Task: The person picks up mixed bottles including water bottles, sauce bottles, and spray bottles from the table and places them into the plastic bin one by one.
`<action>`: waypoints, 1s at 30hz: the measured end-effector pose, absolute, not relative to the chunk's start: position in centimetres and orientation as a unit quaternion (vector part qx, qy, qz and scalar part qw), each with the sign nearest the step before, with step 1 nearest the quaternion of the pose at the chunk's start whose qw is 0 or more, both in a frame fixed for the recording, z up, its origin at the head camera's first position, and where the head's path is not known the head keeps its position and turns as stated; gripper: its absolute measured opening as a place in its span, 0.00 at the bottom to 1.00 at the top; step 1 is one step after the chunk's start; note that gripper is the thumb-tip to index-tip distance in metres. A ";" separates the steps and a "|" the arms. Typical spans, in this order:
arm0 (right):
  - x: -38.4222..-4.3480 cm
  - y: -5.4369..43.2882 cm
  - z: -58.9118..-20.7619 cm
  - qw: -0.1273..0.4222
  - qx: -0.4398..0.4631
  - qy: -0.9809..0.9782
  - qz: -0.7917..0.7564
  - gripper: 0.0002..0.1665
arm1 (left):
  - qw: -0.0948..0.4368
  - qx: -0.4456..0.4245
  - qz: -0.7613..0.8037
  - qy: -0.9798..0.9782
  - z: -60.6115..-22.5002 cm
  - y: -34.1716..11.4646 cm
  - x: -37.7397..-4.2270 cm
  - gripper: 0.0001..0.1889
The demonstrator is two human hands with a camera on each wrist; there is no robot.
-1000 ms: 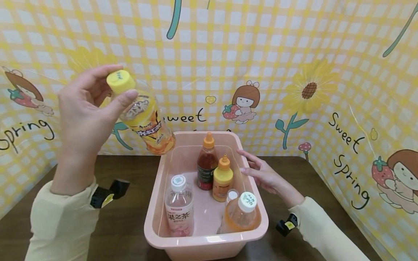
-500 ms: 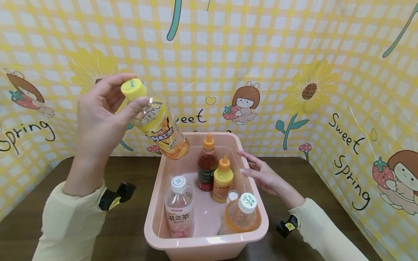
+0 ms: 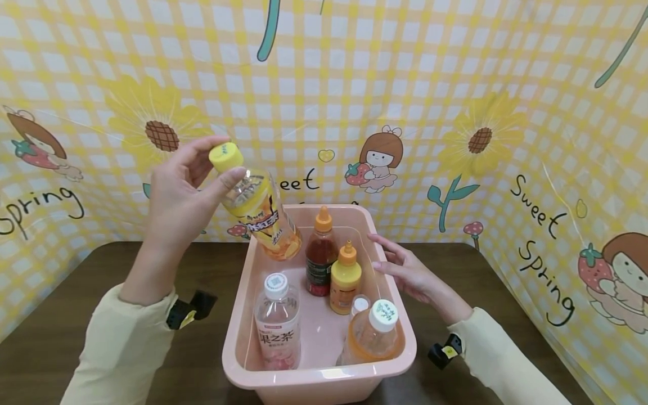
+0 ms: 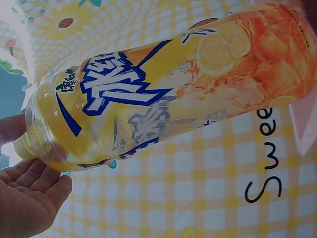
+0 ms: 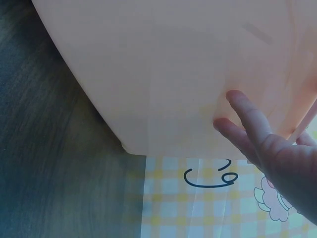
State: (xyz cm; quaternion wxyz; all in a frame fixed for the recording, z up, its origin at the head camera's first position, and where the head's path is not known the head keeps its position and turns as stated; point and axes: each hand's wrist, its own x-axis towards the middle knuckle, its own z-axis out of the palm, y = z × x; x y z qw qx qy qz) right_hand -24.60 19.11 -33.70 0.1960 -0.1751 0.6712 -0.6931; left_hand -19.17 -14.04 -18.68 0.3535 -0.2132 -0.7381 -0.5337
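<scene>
My left hand (image 3: 184,197) pinches a clear drink bottle (image 3: 263,216) just under its yellow cap. The bottle, with a yellow iced-tea label, hangs tilted over the far left rim of a pink plastic tub (image 3: 235,337); the left wrist view shows that label (image 4: 119,82) close up. At the tub's right side my right hand (image 3: 412,275) holds the rim, thumb and forefinger over it. In the right wrist view other fingers (image 5: 247,116) touch the outer wall. Inside stand a red sauce bottle (image 3: 321,256), a yellow squeeze bottle (image 3: 345,281) and a pink-labelled drink bottle (image 3: 278,329).
A white-capped bottle with an orange band (image 3: 377,334) stands in the tub's near right corner, beside a small white-capped container (image 3: 359,304). The tub rests on a dark wooden table (image 3: 455,360). A yellow checked cloth (image 3: 314,84) hangs behind and at the sides.
My left hand has carried the yellow-capped bottle right and down, so its base now overlaps the tub's far left part in view. The right hand and the tub have stayed put.
</scene>
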 end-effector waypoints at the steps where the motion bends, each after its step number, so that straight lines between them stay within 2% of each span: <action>1: -24.6 19.1 -33.7 0.196 -0.173 0.671 -0.694 0.43 | 0.352 -0.216 -0.531 -0.740 -18.9 -14.1 -19.3 0.21; 15: -24.6 19.0 -33.6 0.196 -0.166 0.671 -0.695 0.43 | 0.316 -0.219 -0.512 -0.768 -20.9 -14.1 -20.2 0.20; 23: -24.6 19.1 -33.6 0.194 -0.166 0.673 -0.694 0.44 | 0.315 -0.239 -0.506 -0.767 -21.9 -14.0 -20.8 0.18; 30: -24.6 19.0 -33.6 0.196 -0.164 0.673 -0.695 0.43 | 0.297 -0.224 -0.486 -0.790 -22.9 -14.0 -21.0 0.20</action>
